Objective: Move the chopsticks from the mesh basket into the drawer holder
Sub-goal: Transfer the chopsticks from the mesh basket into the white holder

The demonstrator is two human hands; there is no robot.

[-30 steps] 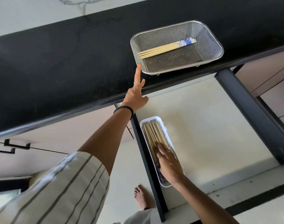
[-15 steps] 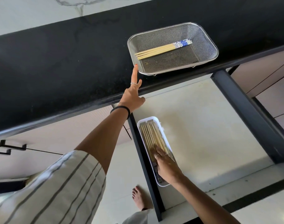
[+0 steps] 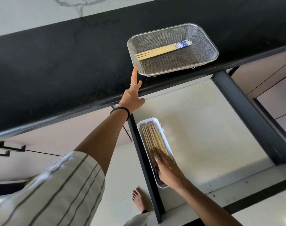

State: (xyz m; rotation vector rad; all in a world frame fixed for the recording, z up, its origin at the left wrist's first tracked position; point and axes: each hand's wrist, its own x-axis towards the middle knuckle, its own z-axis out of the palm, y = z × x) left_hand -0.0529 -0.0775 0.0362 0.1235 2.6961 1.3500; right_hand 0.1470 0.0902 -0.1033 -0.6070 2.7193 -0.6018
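Observation:
A silver mesh basket (image 3: 209,46) sits on the black countertop near its front edge. A few bamboo chopsticks (image 3: 161,50) with blue-and-white ends lie inside it. My left hand (image 3: 132,97) reaches up, one finger touching the basket's near-left corner, holding nothing. Below, in the open drawer, a white holder (image 3: 139,128) along the left wall contains several plain chopsticks (image 3: 152,137). My right hand (image 3: 166,167) lies flat with fingers together on the near ends of those chopsticks, covering them.
The drawer (image 3: 204,128) has a pale floor and dark side rails (image 3: 246,115). The black countertop (image 3: 57,62) stretches left. Cabinet handles (image 3: 12,148) show at the lower left. My bare foot (image 3: 139,199) stands on the floor below the drawer.
My right hand slid slightly toward me along the chopsticks in the holder. My left hand kept its finger on the basket's corner.

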